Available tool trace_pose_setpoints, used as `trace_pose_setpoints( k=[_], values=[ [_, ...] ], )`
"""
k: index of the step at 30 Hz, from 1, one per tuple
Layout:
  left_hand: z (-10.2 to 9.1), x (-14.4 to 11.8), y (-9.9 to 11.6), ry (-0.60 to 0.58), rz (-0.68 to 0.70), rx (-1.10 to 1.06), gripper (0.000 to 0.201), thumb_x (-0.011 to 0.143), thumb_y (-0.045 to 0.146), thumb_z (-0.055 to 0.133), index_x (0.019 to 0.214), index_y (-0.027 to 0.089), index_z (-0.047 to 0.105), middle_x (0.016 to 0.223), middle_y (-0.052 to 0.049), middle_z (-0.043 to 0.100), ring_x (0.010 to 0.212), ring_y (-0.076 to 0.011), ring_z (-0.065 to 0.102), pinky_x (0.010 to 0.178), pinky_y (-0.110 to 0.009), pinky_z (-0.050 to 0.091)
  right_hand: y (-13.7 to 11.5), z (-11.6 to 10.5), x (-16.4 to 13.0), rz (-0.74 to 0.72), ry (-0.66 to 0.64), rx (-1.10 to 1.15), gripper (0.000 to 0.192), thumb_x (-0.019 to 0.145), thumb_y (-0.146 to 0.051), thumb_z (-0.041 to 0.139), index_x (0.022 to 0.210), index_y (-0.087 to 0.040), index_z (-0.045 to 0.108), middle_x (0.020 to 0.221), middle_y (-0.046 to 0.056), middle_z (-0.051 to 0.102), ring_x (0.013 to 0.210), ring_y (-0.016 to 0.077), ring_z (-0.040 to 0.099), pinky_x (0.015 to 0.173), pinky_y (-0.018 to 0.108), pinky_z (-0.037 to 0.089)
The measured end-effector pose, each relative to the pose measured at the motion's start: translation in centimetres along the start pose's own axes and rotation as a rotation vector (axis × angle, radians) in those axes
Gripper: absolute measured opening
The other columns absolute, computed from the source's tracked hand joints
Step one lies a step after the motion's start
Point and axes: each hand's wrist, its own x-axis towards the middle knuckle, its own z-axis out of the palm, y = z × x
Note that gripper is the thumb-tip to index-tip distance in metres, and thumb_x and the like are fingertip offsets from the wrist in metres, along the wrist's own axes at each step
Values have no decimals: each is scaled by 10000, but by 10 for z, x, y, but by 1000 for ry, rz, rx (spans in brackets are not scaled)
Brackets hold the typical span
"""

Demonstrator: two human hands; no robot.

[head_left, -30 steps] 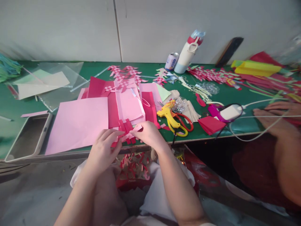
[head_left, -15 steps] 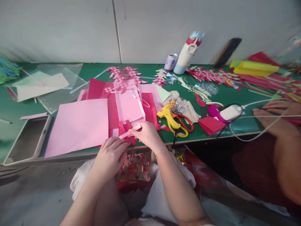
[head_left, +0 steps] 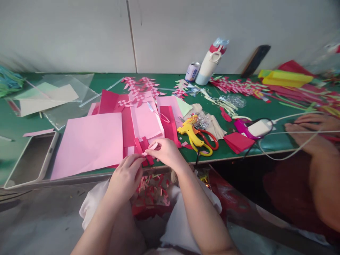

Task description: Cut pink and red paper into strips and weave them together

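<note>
Between the thumb and fingers of my right hand (head_left: 166, 153) is a light pink paper strip (head_left: 152, 146). My left hand (head_left: 126, 177) is closed, its fingertips at the strip's left end. Below both hands, at the table's front edge, lie crossed dark pink paper strips (head_left: 141, 142), partly covered by the fingers. A large pink paper sheet (head_left: 90, 143) is left of my hands. Behind them, a folded light pink sheet (head_left: 146, 118) rests over darker pink paper.
Yellow-handled scissors (head_left: 192, 132) lie to the right, beside red-handled scissors (head_left: 209, 136). A phone case (head_left: 32, 157) is at the left edge. A white bottle (head_left: 209, 65) and a can (head_left: 192, 72) stand behind. Another person's hand (head_left: 313, 129) rests at far right, near a white cable.
My left hand's fingers have shifted slightly closer to the right hand. Less of the light pink strip shows between them. The view has moved a little.
</note>
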Motion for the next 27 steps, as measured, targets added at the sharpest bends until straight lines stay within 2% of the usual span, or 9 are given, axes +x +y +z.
trace_pose_setpoints(
  k=[4,7,10,13,17,20,24,27],
  values=[
    [1,-1,0,-17,10,18,238,861,117,481,1041,152,632,1079,-86,643,941,-203,609,823,-326,539,3,-7,-2,19,-56,88,234,705,-309,716,887,-173,656,631,-14,645,505,103,600,491,187,439],
    [2,-2,1,-32,7,28,229,859,126,494,1035,158,637,1084,-87,635,956,-212,600,820,-333,537,4,-11,-3,2,-90,139,180,740,-254,670,895,-166,645,674,-7,653,532,95,609,515,182,452],
    [2,-1,1,-25,4,19,237,858,124,491,1043,160,634,1079,-87,635,958,-211,598,826,-331,531,4,-12,-2,1,-99,150,185,771,-291,648,906,-165,637,689,-5,656,520,93,597,512,190,447],
    [1,-1,1,0,-27,-38,240,864,116,471,1034,171,631,1076,-77,639,939,-189,607,826,-308,524,5,-14,-1,-22,0,48,219,802,-375,627,872,-170,660,709,11,670,572,114,607,546,212,447],
    [-3,-1,0,72,-88,-134,226,868,115,466,984,198,642,1054,-57,645,941,-167,616,822,-286,516,7,-18,-1,-134,170,-114,257,845,-413,582,843,-184,701,828,38,710,734,152,622,666,247,448],
    [-6,-1,0,135,-116,-171,220,862,111,474,951,203,652,1002,-49,656,914,-158,626,796,-273,518,11,-20,-1,-158,232,-168,255,853,-401,572,862,-188,712,851,45,709,707,154,602,667,257,437],
    [-17,1,-1,212,-136,-184,201,840,103,509,945,192,656,970,-47,668,889,-152,634,788,-262,510,10,-27,-4,-181,340,-111,261,863,-374,561,832,-164,712,826,50,701,668,144,587,656,258,433],
    [-34,3,-2,314,-183,-194,193,816,98,548,943,191,661,912,-29,681,837,-139,644,783,-256,504,-1,-43,-15,-236,383,24,288,874,-398,552,802,-173,716,716,27,678,639,138,587,607,247,427]
  ],
)
